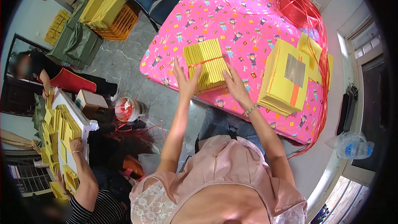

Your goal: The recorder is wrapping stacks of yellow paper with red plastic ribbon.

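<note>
Pink blouse (pixel 222 161); beyond, ridged yellow bundle (pixel 211 52) under red string (pixel 214 59).

Single pale letters (pixel 258 86) and small dark squares (pixel 253 75), each marked with one character, were printed repeatedly across the pink worktop cover (pixel 215 23). A blue label (pixel 352 148) was seen on a clear plastic bottle (pixel 365 151); its print could not be read.

Brightly lit; pale sheen across pink tablecloth (pixel 236 23); edges bent, corners black.
</note>
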Available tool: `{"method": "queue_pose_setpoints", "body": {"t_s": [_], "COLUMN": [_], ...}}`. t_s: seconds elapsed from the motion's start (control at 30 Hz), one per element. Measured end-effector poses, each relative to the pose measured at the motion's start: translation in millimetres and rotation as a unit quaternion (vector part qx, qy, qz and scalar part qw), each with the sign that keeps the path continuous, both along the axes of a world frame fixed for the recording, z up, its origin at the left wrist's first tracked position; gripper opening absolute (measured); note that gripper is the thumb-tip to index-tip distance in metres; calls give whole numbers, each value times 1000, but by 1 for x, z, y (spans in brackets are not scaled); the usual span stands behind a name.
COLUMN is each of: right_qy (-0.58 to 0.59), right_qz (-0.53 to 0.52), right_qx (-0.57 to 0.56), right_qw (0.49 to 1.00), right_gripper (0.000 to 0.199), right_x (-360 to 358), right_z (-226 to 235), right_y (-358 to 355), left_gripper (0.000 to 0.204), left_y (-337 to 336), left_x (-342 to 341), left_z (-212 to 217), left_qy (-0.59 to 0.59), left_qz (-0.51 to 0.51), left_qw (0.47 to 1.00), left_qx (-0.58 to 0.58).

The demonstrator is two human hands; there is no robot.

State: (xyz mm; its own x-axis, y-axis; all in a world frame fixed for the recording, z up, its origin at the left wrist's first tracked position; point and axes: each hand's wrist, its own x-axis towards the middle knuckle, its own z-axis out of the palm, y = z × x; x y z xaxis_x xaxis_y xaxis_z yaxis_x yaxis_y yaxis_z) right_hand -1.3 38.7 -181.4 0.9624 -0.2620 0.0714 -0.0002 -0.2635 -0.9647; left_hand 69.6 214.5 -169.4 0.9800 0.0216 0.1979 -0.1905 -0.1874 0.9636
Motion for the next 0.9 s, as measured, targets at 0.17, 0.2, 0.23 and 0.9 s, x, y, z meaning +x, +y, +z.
{"method": "queue_pose_setpoints", "body": {"t_s": [0.17, 0.2, 0.23, 0.9], "right_qy": [3, 0, -55, -191], "right_qz": [-30, -32, -36, 54], "right_qx": [35, 33, -88, -216], "right_qw": [999, 999, 994, 956], "right_gripper": [61, 61, 61, 29], "right_x": [-7, -5, -2, -54], "right_z": [14, 23, 35, 34], "right_y": [20, 20, 25, 31], "left_gripper": [96, 90, 84, 61], "left_y": [-13, -16, -13, -3], "left_x": [-50, -48, -44, 45], "left_z": [-28, -13, -3, -25], "left_qy": [-5, 18, 39, 204], "left_qz": [-14, -20, -19, -10], "left_qw": [998, 995, 989, 870], "left_qx": [-61, -101, -138, -449]}}
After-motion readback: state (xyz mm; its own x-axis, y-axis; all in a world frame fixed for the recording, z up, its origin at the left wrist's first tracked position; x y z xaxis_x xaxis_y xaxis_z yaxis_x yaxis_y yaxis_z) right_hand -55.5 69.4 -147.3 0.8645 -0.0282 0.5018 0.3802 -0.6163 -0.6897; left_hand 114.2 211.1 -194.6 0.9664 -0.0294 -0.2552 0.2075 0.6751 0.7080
